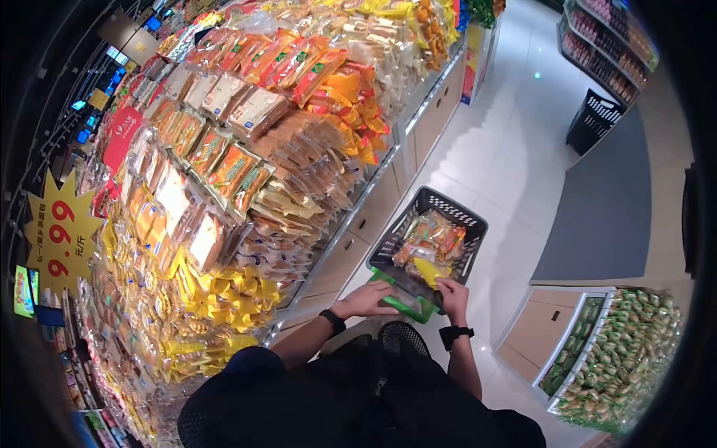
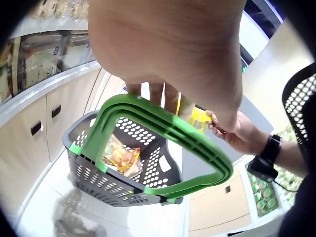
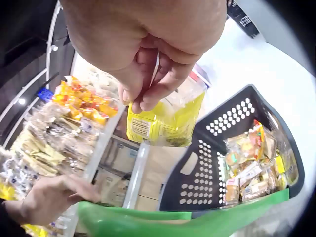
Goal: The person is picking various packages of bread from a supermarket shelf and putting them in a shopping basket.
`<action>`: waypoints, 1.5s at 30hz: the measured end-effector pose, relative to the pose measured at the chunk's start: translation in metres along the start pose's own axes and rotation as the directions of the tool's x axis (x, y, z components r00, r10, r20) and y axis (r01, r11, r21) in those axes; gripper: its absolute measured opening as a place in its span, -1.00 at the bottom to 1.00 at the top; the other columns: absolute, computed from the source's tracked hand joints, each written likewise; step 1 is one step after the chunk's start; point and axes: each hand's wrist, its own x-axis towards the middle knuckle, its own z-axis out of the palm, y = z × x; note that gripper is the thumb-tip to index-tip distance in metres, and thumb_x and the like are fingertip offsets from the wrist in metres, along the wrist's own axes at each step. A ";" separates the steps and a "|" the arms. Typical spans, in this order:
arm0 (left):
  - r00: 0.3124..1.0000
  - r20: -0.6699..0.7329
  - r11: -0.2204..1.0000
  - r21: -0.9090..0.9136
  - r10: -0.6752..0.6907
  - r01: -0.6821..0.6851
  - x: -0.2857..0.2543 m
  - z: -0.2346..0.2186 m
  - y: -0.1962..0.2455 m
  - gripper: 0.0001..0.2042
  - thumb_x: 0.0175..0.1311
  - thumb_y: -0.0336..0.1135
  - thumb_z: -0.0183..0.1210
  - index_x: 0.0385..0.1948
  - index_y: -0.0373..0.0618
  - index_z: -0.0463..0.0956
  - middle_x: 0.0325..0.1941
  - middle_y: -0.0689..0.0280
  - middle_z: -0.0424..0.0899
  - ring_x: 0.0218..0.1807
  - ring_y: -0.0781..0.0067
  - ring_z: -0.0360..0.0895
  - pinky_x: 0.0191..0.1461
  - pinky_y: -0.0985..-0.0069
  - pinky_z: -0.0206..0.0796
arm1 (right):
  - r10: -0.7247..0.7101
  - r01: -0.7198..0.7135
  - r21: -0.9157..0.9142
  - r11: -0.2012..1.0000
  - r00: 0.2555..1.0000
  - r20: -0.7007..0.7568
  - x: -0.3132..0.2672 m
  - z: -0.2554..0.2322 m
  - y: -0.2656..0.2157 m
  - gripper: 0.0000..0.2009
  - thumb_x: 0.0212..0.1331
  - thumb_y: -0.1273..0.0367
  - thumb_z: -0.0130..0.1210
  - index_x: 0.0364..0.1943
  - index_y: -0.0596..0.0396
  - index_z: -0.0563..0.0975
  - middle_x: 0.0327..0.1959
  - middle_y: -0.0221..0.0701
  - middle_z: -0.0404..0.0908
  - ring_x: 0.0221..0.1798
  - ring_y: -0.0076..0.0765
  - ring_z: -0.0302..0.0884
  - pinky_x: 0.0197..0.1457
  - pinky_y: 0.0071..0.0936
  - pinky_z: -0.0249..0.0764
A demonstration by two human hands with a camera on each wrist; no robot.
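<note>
My right hand (image 1: 453,297) pinches a yellow packet (image 3: 165,126) by its top edge, thumb against fingers. A barcode and a see-through part show on the packet, which hangs beside the basket's opening in the right wrist view. The black shopping basket (image 1: 479,218) stands on the floor in front of me, with several wrapped bakery-like packs (image 3: 254,170) inside. Its green handle (image 2: 163,126) is tilted toward me. Beside that handle is my left hand (image 1: 364,300), fingers extended and loosely bent, holding nothing; in the left wrist view the handle partly hides its fingers.
A tall display of packaged breads (image 1: 246,164) rises on my left above wooden cabinets (image 1: 358,224). A star-shaped price sign (image 1: 61,233) hangs at far left. Wrapped green produce (image 1: 624,358) fills a stand at lower right. Another black basket (image 1: 594,119) stands farther along the aisle.
</note>
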 end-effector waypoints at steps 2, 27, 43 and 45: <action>0.939 -0.302 0.955 -0.286 -0.165 0.075 -0.005 0.012 0.012 -0.62 0.31 0.00 0.20 -0.10 -0.15 0.56 -0.05 0.13 0.59 -0.01 0.06 0.55 0.04 0.25 0.42 | -0.178 0.180 -0.058 0.982 0.983 0.034 -0.028 -0.011 -0.030 -0.84 0.17 0.46 0.26 -0.18 0.15 0.72 -0.32 -0.29 0.75 -0.32 -0.49 0.65 -0.16 -0.53 0.54; 0.550 -0.194 0.110 -0.977 -0.813 -0.182 -0.034 -0.071 -0.033 -0.53 0.33 -0.48 0.22 0.20 0.03 0.22 -0.04 0.25 0.64 -0.12 0.45 0.68 -0.19 0.57 0.58 | -0.336 0.678 -0.376 0.631 0.676 0.656 -0.018 0.080 0.005 -0.58 0.23 0.32 0.11 0.21 -0.08 0.47 0.13 -0.24 0.54 0.21 0.03 0.48 0.20 -0.16 0.45; 0.809 -0.221 0.285 -0.956 -0.545 -0.070 0.025 -0.125 -0.106 -0.61 0.42 -0.39 0.14 0.27 -0.02 0.43 0.27 0.31 0.47 0.25 0.46 0.44 0.29 0.52 0.30 | 0.156 0.195 -0.772 0.606 0.921 0.355 0.070 0.071 -0.069 -0.52 0.04 0.30 0.26 0.14 -0.13 0.57 -0.12 -0.08 0.68 -0.06 0.05 0.66 0.05 -0.13 0.56; 0.803 -0.209 0.269 -0.961 -0.558 -0.064 0.040 -0.125 -0.104 -0.62 0.39 -0.35 0.17 0.23 -0.05 0.47 0.27 0.25 0.50 0.35 0.38 0.36 0.42 0.43 0.15 | -0.011 0.267 -0.646 0.715 0.928 0.371 0.088 0.074 -0.078 -0.50 0.04 0.26 0.30 0.15 -0.07 0.55 -0.08 -0.11 0.66 -0.05 0.03 0.64 0.07 -0.16 0.55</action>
